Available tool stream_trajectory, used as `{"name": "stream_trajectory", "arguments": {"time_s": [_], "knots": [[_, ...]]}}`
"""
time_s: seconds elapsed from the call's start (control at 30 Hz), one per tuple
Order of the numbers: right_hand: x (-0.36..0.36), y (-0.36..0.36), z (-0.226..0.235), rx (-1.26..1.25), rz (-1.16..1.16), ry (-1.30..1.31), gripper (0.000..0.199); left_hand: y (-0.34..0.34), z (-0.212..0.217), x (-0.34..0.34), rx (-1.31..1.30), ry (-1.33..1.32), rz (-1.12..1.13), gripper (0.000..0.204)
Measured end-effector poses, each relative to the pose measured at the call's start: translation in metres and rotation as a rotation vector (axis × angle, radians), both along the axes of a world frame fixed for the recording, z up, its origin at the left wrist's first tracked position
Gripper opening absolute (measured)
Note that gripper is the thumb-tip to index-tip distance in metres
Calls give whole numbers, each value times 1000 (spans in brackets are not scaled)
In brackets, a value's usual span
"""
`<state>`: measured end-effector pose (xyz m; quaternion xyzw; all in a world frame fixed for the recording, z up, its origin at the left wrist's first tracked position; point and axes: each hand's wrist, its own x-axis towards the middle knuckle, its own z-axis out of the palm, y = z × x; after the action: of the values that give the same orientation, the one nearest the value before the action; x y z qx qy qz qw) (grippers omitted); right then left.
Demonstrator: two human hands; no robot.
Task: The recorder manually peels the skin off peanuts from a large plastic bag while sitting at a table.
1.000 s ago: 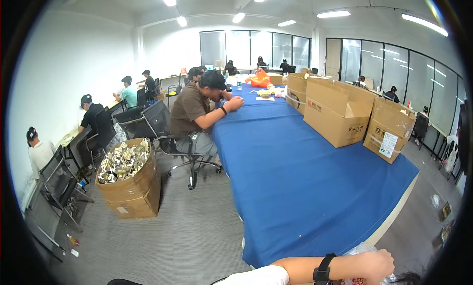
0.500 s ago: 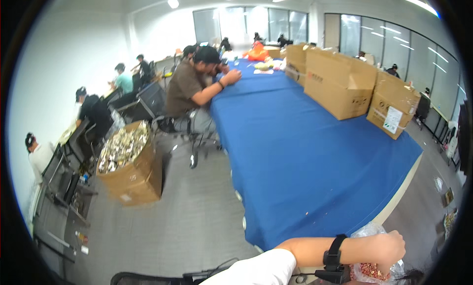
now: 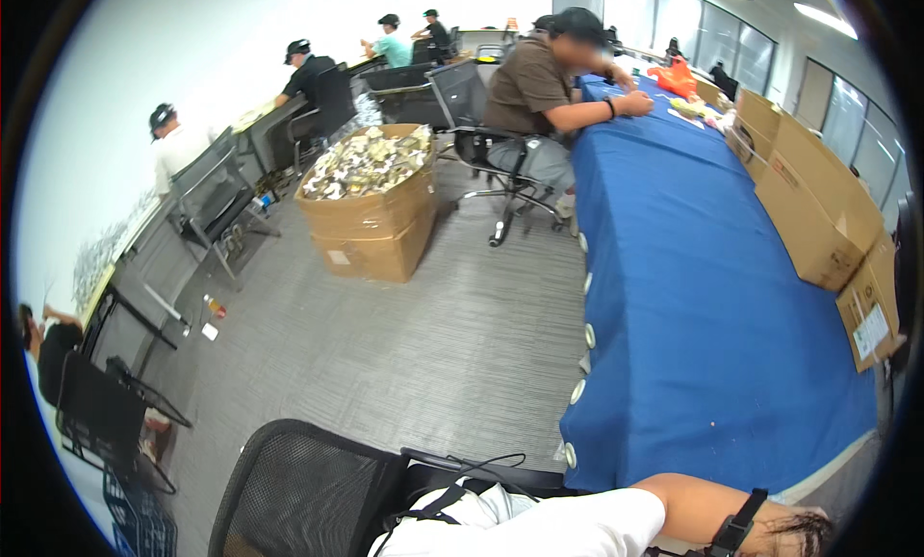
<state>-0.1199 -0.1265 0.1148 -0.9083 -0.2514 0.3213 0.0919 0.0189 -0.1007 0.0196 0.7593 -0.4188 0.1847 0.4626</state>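
Note:
My left arm comes out of a white sleeve (image 3: 602, 520) at the lower edge and reaches to the right. A black strap (image 3: 739, 524) goes round the wrist. Only part of my left hand (image 3: 784, 530) shows at the lower right, with dark strands of hair across it. Its fingers are hidden or cut off by the rim, so what it holds cannot be seen. The nearest thing to it is the corner of the table under a blue cloth (image 3: 712, 364). My right hand is out of view.
A large cardboard box (image 3: 371, 220) full of small shiny packets stands on the floor. Beyond it a person in brown (image 3: 529, 90) sits at the table. Cardboard boxes (image 3: 818, 201) line its right side. A mesh chair back (image 3: 298, 490) is at the lower left.
The view has swung left, so the table and boxes sit further right. The clear bag of small reddish pieces under my left hand has gone out of view. More of the mesh chair shows.

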Motion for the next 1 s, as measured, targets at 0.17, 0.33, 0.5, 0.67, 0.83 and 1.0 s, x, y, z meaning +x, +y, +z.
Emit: {"name": "stream_trajectory", "arguments": {"time_s": [0.17, 0.33, 0.5, 0.67, 0.83, 1.0], "knots": [[-7, -2, 15, -22, 42, -80, 45, 6, 47, 10, 552, -254, -277, 14], [-2, 5, -9, 370, 62, -335, 37, 37, 38, 0, 313, -163, -343, 11], [-18, -6, 10, 292, -146, -332, 30, 47, 88, 4, 658, 25, -596, 33], [-35, -7, 12, 298, -47, -420, 26, 48, 99, 9, 706, 3, -526, 48], [-41, -6, 14, 403, -98, -522, 25, 57, 112, 2, 756, 6, -461, 51], [-25, -18, 13, 392, -38, -457, 28, 55, 116, 17, 857, 44, -384, 58]]}}
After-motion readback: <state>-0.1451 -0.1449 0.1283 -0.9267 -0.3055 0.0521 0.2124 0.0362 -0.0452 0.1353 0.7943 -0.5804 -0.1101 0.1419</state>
